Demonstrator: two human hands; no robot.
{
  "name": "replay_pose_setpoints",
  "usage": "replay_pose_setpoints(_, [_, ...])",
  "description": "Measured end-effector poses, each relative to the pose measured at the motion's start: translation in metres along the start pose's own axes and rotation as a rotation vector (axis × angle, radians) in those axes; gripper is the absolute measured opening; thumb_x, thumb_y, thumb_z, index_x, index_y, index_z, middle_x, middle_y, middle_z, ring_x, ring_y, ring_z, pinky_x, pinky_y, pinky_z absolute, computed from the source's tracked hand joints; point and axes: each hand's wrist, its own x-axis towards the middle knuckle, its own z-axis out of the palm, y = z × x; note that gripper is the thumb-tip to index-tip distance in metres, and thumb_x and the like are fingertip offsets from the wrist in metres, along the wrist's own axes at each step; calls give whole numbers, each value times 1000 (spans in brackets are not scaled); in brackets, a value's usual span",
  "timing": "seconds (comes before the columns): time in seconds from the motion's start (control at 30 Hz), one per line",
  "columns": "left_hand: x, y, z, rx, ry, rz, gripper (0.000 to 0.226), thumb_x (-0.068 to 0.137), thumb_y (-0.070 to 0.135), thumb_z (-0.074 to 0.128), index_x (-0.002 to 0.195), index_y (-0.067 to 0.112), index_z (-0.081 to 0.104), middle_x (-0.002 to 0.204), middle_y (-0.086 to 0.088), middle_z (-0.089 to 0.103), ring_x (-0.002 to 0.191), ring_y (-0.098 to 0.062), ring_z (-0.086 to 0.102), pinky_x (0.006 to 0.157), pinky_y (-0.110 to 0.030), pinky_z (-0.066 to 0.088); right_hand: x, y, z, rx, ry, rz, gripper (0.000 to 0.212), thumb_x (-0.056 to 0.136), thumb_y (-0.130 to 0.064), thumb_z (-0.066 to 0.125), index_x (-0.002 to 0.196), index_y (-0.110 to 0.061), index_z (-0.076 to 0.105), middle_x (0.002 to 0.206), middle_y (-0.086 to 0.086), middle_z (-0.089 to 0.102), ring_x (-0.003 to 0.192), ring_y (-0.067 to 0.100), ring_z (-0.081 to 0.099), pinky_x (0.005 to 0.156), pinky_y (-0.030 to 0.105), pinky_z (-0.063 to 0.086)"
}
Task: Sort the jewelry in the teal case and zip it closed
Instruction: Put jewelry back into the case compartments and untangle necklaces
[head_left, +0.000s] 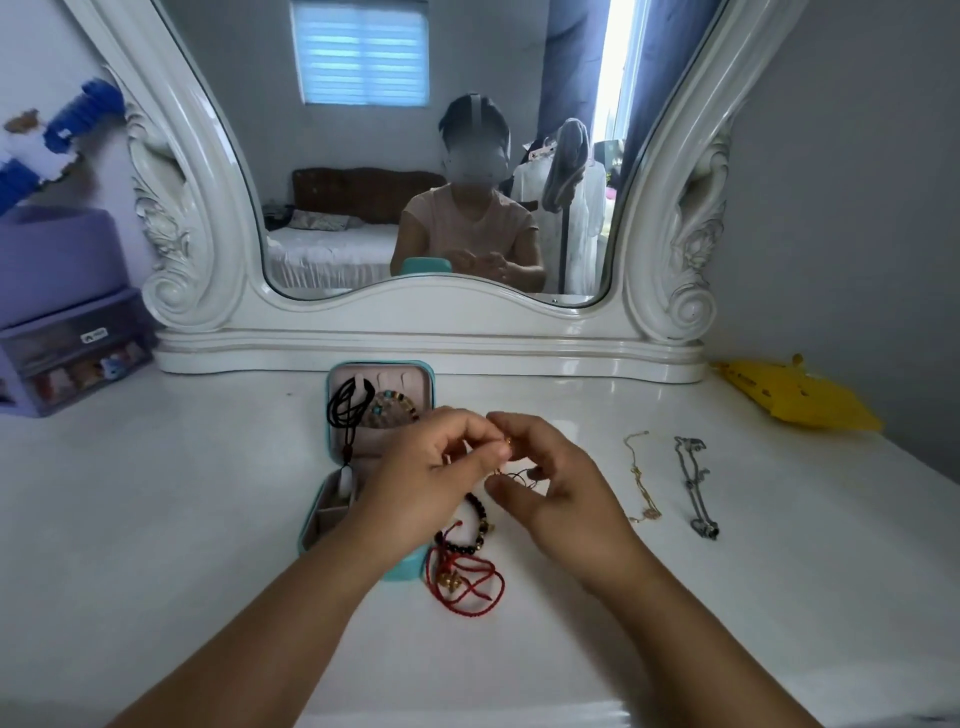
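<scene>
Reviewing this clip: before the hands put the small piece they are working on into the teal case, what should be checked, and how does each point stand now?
1. Teal zip case open, lid back: ok.
2. Small gold-and-dark-cord piece held securely by left hand and right hand: ok, pinched between both.
3. Cord untangled: cannot tell, too small.
4. Free compartment in the case: cannot tell, left hand covers most of the base.
5. Black cord necklace fully inside: not ok, it spans lid and base.
6. Remaining pieces within reach: ok; red cord bracelet, thin gold chain, silver chain.
</scene>
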Motion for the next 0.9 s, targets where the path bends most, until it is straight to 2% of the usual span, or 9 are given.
replay_pose_setpoints(0.1, [12, 8, -7, -219, 99, -75, 8, 85, 15, 60, 81, 17, 66, 62, 15, 66, 58, 4, 54, 56, -11, 44, 15, -10, 2, 204, 10, 63, 21, 85, -8, 59, 95, -25, 66, 72, -7, 67, 70, 6, 60, 66, 18, 47])
replay_pose_setpoints(0.17, [20, 8, -16, -311, 184, -152, 10, 86, 20, 59, 79, 21, 67, 59, 14, 64, 54, 2, 51, 54, -16, 41, 24, -14, 1, 279, 43, 72, 18, 87, -9, 56, 84, -20, 69, 62, -7, 65, 65, 9, 59, 63, 17, 48])
replay_pose_setpoints(0.33, [32, 0, -44, -499, 357, -263, 21, 86, 23, 59, 68, 24, 71, 67, 6, 68, 63, -7, 56, 63, -24, 45, 37, -15, -1, 328, 31, 81, 15, 86, -13, 58, 76, -14, 70, 67, -14, 71, 57, 2, 60, 54, 8, 46])
replay_pose_setpoints(0.47, [36, -7, -70, -722, 458, -302, 17, 89, 23, 54, 74, 20, 61, 67, 6, 73, 64, -3, 67, 69, -23, 47, 42, -14, 5, 338, -6, 90, 16, 85, -12, 60, 73, -15, 70, 65, -7, 70, 56, 3, 60, 54, 10, 46])
replay_pose_setpoints(0.57, [32, -13, -83, -779, 490, -330, 14, 90, 23, 53, 77, 17, 57, 62, 6, 71, 62, -6, 68, 63, -22, 52, 45, -13, 14, 327, -65, 87, 15, 84, -12, 61, 72, -11, 70, 61, -4, 65, 58, 5, 58, 55, 13, 45])
replay_pose_setpoints(0.63, [26, -17, -87, -716, 480, -341, 16, 89, 22, 55, 74, 18, 58, 56, 6, 67, 58, -6, 67, 54, -17, 53, 47, -15, 20, 320, -107, 65, 15, 84, -11, 62, 71, -11, 68, 59, -6, 63, 59, 6, 57, 57, 14, 46])
replay_pose_setpoints(0.7, [20, -19, -88, -599, 430, -320, 15, 85, 20, 60, 70, 19, 63, 53, 6, 64, 55, -7, 65, 52, -17, 53, 49, -19, 27, 316, -136, 25, 15, 82, -9, 63, 68, -13, 69, 62, -7, 65, 62, 5, 59, 60, 14, 47])
replay_pose_setpoints(0.83, [9, -18, -87, -420, 128, -284, 10, 68, 30, 67, 72, 21, 71, 60, 4, 65, 60, -8, 62, 60, -20, 54, 54, -33, 36, 259, -134, -109, 10, 77, -7, 69, 70, -13, 73, 73, 4, 64, 75, 18, 62, 74, 31, 52])
replay_pose_setpoints(0.9, [4, -17, -87, -457, 2, -283, 15, 65, 31, 68, 74, 19, 70, 65, 0, 66, 63, -11, 61, 60, -20, 53, 55, -39, 40, 262, -148, -144, 8, 75, -6, 70, 71, -12, 75, 69, -1, 66, 71, 18, 63, 72, 31, 52])
